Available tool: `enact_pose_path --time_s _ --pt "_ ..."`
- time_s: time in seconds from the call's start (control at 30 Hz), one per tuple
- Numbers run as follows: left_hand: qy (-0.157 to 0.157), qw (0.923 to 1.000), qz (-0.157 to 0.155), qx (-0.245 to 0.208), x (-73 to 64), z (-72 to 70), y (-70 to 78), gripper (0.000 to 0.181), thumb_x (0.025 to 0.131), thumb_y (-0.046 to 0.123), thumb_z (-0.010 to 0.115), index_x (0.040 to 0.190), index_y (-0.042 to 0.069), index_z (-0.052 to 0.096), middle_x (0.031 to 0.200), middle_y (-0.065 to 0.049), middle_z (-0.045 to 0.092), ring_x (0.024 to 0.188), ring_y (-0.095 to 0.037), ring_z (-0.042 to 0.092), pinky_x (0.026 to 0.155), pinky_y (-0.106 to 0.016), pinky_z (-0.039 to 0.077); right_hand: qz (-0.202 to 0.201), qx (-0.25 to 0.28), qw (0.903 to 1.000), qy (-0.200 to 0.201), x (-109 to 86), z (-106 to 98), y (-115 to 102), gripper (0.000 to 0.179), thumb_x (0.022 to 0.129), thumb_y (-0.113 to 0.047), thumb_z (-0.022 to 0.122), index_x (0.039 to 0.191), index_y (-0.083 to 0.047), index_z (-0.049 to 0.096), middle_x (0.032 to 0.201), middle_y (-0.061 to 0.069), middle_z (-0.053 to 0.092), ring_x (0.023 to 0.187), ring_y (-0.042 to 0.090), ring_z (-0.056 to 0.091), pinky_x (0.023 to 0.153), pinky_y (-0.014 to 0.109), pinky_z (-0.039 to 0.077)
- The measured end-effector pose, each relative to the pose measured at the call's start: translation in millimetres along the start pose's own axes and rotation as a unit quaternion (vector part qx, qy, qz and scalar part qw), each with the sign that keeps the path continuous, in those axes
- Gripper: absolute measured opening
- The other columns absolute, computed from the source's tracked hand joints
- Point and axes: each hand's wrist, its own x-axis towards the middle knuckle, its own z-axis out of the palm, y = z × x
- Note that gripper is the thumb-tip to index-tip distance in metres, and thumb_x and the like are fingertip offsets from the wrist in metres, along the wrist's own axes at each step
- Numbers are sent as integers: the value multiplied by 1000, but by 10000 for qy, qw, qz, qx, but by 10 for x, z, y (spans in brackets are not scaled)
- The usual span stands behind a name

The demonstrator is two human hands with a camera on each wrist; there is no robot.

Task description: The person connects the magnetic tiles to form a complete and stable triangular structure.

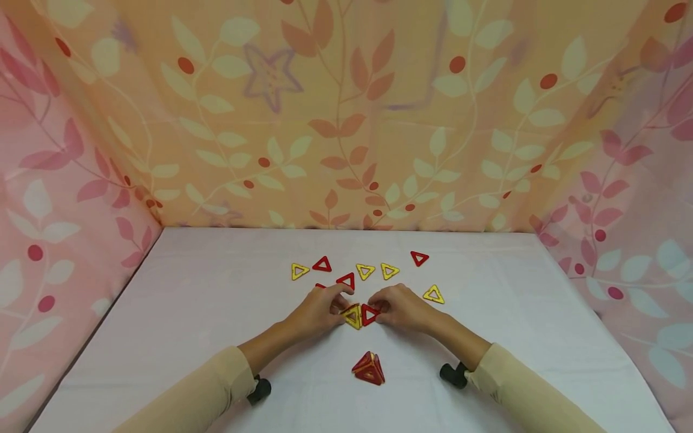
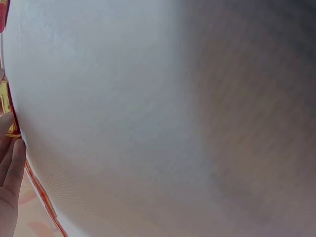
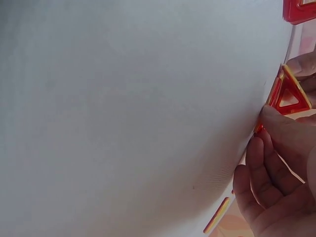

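Observation:
At mid-table my left hand [image 1: 316,311] pinches a small raised piece of joined triangle tiles with a yellow triangle tile [image 1: 358,315] facing front. Its yellow face and a red edge [image 2: 18,121] show at the border of the left wrist view. Against its right side sits a red triangle tile [image 1: 364,315], pinched between thumb and fingers of my right hand [image 1: 403,308]. In the right wrist view a red triangular face [image 3: 292,107] with a yellow edge stands up beyond the right thumb. Closer to me rests a red pyramid [image 1: 370,376] of joined triangle tiles.
Behind the hands lie loose tiles: a yellow triangle [image 1: 295,272], red triangles [image 1: 322,269] and more yellow ones [image 1: 359,269], several in all. Another red tile [image 1: 419,263] and a yellow tile [image 1: 440,299] lie right. Patterned cloth [image 1: 346,120] hangs behind the white table [image 1: 189,288].

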Motion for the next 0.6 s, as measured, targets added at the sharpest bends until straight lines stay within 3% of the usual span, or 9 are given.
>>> enact_pose_path --time_s 0.3,0.6 --pt "-6 10000 80 10 -1 2 -6 48 83 2 79 126 7 60 98 1 72 91 -14 65 82 -25 55 -86 -129 9998 -116 -9 5 -33 35 84 -6 79 118 -4 70 91 -2 68 82 11 58 74 25 51" --pt "-6 9999 119 55 -5 -11 4 44 83 3 80 124 6 62 101 -2 73 93 -14 67 83 -26 56 -53 -103 9999 -58 -26 11 -46 35 86 -8 78 119 -5 69 95 -1 69 84 12 59 77 26 52"
